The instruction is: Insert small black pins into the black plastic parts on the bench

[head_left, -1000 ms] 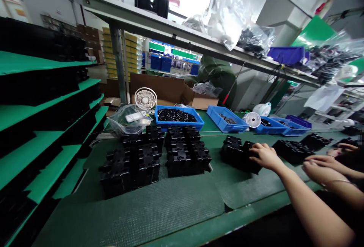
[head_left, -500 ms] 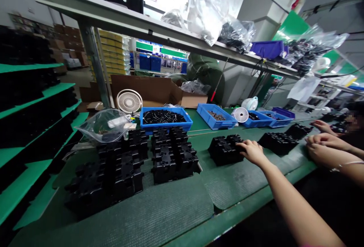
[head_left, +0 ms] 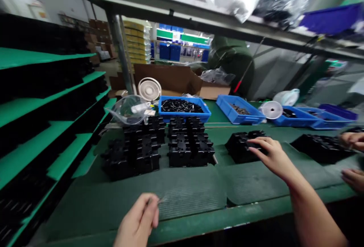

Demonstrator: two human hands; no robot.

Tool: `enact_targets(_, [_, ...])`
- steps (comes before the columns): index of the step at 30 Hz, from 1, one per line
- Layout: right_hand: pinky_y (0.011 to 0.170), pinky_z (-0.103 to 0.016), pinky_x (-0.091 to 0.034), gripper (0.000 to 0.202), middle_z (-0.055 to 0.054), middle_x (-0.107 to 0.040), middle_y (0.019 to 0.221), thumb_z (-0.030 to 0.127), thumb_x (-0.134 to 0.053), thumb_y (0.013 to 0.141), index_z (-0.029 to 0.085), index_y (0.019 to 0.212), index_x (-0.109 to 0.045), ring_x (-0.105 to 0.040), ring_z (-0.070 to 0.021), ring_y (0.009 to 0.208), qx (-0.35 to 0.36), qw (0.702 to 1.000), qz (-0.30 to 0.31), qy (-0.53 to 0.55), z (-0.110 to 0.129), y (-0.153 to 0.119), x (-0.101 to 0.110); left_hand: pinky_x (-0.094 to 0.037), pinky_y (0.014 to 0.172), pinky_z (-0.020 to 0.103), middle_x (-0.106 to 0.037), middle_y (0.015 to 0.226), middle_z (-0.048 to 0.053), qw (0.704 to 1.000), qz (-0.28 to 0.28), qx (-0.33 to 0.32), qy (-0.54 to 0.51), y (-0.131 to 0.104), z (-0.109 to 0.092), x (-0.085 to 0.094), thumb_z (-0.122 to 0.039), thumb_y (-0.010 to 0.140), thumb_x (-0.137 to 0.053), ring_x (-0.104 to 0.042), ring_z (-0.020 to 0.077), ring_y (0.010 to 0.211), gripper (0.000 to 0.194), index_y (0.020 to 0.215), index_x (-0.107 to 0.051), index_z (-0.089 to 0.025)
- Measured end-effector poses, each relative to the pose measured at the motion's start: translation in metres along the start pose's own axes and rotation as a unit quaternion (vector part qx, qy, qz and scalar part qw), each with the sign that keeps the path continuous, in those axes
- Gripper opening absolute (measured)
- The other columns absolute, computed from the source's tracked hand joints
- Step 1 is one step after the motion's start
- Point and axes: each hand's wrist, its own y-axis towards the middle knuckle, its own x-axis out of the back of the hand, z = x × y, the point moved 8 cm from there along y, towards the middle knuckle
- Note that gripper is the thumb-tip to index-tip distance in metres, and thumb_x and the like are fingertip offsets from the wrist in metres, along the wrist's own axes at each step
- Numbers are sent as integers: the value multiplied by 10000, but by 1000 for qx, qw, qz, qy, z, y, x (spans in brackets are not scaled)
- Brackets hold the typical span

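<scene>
My left hand [head_left: 140, 216] is low in the view, above the green mat near the table's front edge. Its thumb and fingers are closed on a small thin piece [head_left: 160, 200], blurred. Over on the right, my right hand [head_left: 271, 156] reaches to a black moulded block [head_left: 239, 152]. Thumb and forefinger are pinched close at the block's top; anything between them is too small to make out. More black blocks stand in two groups, one at the centre [head_left: 179, 150] and one to its left [head_left: 146, 156].
Blue bins of small parts, one with black pieces [head_left: 206, 117] and one with brownish pieces [head_left: 234, 116], line the back. A white fan [head_left: 149, 89] and plastic bag [head_left: 127, 109] stand behind. Green-layered stacks [head_left: 61, 125] rise left. Another person's hands [head_left: 354, 178] work at right.
The view has swung left and down, so the benchtop things appear further right. My left hand has come into view. My right hand is still at the same black block.
</scene>
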Motion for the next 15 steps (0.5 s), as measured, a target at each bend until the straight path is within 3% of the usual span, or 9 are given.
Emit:
enact_targets(2, [946,-430,-398,204,-76,-557,1107,385,-512,878,265,991,-632,-496,-256,1080,64,986,51,145,77,-2,-8,-343,510,197,-465,588,-40,1000,15,-23,15,9,-13,-8,-516,864,-432,-411,101,530,360,685,-498,-211])
enact_targets(4, [924,-391,-417,199,-70,-539,1111,349,-442,924,262,968,-615,-492,-223,1071,106,953,121,257,152,-10,-20,-342,537,211,-484,609,-37,998,11,-47,36,17,-24,-13,-477,890,-400,-429,111,552,330,720,-507,-215])
enact_targets(7, [860,-367,-431,269,-76,-541,1025,403,-375,948,230,949,-581,-495,-207,983,140,902,169,371,235,-19,-38,-345,571,226,-509,619,-34,993,-11,-91,77,24,-37,-19,-434,903,-394,-470,124,572,289,758,-526,-222])
enact_targets(10, [758,-327,-424,290,-48,-534,856,398,-364,957,201,840,-543,-485,-181,850,131,888,172,406,269,-18,-55,-356,599,236,-540,623,-27,984,-28,-135,111,26,-45,-22,-400,894,-428,-511,139,593,234,788,-551,-231])
enact_targets(15, [676,-274,-392,314,-15,-503,745,299,-387,964,177,697,-498,-467,-138,747,104,893,157,409,271,-11,-67,-393,660,250,-657,793,9,976,-28,-169,135,31,-40,-23,-373,869,-497,-596,171,710,148,909,-575,-254])
